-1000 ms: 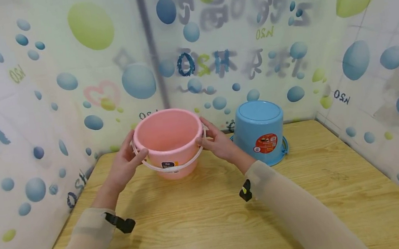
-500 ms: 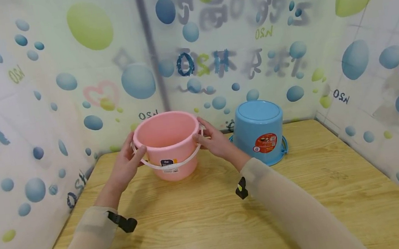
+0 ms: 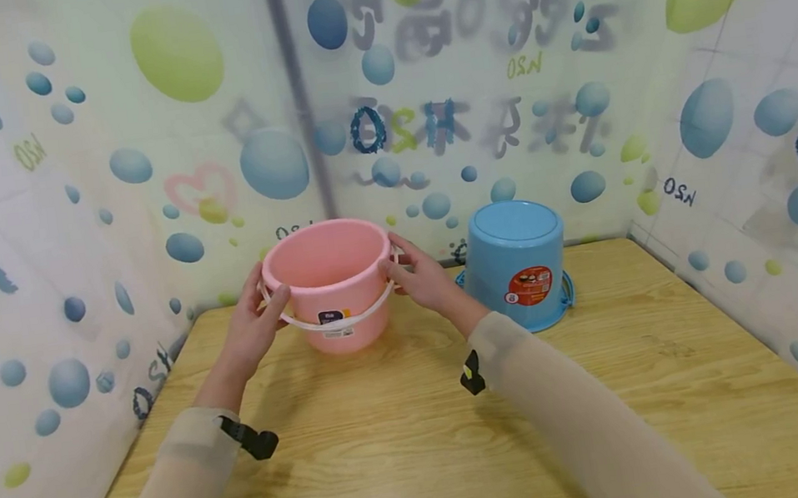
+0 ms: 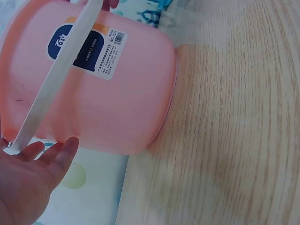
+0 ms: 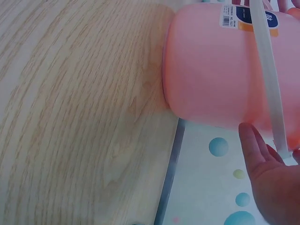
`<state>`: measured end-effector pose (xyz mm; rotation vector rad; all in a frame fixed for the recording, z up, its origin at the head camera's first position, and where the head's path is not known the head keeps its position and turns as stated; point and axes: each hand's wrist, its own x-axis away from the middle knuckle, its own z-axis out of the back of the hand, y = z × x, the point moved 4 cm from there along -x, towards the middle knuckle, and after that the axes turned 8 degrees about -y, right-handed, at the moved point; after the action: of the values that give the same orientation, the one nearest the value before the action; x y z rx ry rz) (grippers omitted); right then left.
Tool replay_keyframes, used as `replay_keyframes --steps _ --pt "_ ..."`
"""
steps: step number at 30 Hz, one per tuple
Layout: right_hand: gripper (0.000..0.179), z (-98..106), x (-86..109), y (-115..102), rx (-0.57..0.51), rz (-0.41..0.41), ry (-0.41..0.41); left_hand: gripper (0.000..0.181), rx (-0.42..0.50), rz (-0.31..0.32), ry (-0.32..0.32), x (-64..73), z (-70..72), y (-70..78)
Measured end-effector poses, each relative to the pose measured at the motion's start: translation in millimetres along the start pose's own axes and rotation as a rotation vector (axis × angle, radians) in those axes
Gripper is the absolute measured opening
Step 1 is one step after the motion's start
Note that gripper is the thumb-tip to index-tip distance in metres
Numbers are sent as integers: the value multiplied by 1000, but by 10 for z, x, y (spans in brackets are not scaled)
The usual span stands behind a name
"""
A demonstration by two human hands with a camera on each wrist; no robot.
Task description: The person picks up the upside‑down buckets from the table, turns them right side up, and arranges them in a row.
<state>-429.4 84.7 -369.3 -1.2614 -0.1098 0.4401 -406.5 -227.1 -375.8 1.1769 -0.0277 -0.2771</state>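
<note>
Around 3 sides of the work area we find a pale sheet [image 3: 231, 65] printed with blue and green spots. Within it we record a yellowish wood-grain table [image 3: 394, 443]. Toward its far left, 1 round pink plastic bucket [image 3: 355, 295] is held mouth up; whether its base touches the tabletop, we cannot tell. To the right, apart from it, 1 tapered blue plastic bucket [image 3: 485, 271] stands upside down. We observe 2 hands at the pink bucket: the left hand [image 3: 247, 332] and the right hand [image 3: 429, 283] grip opposite sides, thumbs forward, fingers around the wall below the rim. We note 1 white curved handle [image 4: 55, 79] hanging across the front, partly covering 1 dark-blue and white label [image 4: 91, 54].
</note>
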Motion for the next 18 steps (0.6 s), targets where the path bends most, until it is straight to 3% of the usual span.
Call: replay_keyframes --steps 18 --pt "73 -19 -16 -20 35 -47 35 88 10 -14 7 -40 -38 17"
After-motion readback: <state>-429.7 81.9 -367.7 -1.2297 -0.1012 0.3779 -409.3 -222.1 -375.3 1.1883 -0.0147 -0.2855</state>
